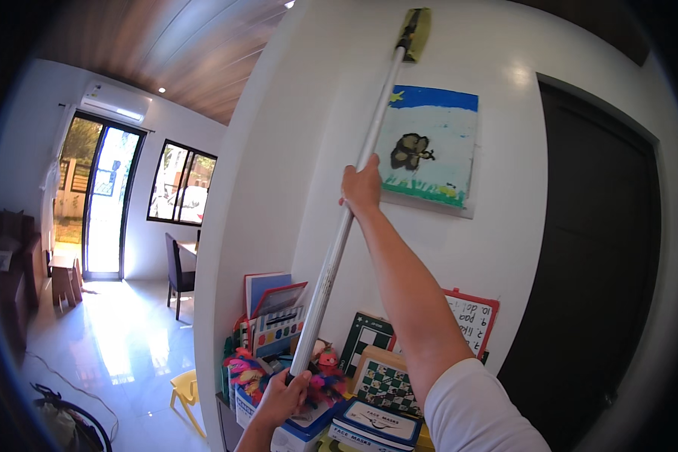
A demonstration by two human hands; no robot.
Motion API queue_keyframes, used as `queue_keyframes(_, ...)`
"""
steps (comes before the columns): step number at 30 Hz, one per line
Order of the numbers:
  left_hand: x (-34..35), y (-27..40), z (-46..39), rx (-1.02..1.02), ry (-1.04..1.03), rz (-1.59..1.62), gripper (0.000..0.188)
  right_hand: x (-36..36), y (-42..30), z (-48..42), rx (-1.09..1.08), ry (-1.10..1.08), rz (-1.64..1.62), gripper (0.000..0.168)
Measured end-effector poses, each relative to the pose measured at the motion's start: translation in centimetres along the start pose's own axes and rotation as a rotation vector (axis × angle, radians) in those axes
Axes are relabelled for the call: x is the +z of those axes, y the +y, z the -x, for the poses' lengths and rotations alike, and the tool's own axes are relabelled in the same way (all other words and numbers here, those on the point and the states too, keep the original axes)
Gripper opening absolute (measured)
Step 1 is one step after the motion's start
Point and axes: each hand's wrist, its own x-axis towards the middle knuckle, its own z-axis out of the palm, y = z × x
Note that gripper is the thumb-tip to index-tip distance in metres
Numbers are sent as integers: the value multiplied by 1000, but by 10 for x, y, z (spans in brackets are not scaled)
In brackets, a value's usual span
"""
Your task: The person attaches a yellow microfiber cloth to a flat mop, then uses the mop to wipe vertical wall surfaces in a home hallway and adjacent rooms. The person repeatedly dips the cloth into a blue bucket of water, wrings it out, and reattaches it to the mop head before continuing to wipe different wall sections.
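Note:
A long silvery telescopic pole (329, 271) runs diagonally up in front of me. My right hand (364, 183) grips it near mid-length, arm stretched forward. Lower down, my left hand (282, 395) is wrapped around its bottom end. At the far top sits a flat mop head with a yellow-green pad (422, 35), up by the white wall (486, 45); whether it touches cannot be told. Just below the head hangs a canvas painting (449, 130) with a blue band, a dark flower-like shape and green grass. The pole crosses its left edge.
Below, a cluttered shelf holds face mask boxes (376, 421), a checkered game board (387, 387), colourful feathers (246, 370) and a red-framed whiteboard (489, 322) with writing. A dark door (593, 237) stands right. Leftward are a wall corner, a yellow chair (186, 395) and a cable (79, 376).

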Motion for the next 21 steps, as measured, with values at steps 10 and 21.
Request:
queue_keyframes(10, 48, -16, 13, 35, 146, -128, 25, 14, 3, 5, 115, -237, 18, 51)
queue_keyframes(21, 204, 16, 12, 291, -20, -460, 24, -197, -1, -50, -96, 88, 63, 31)
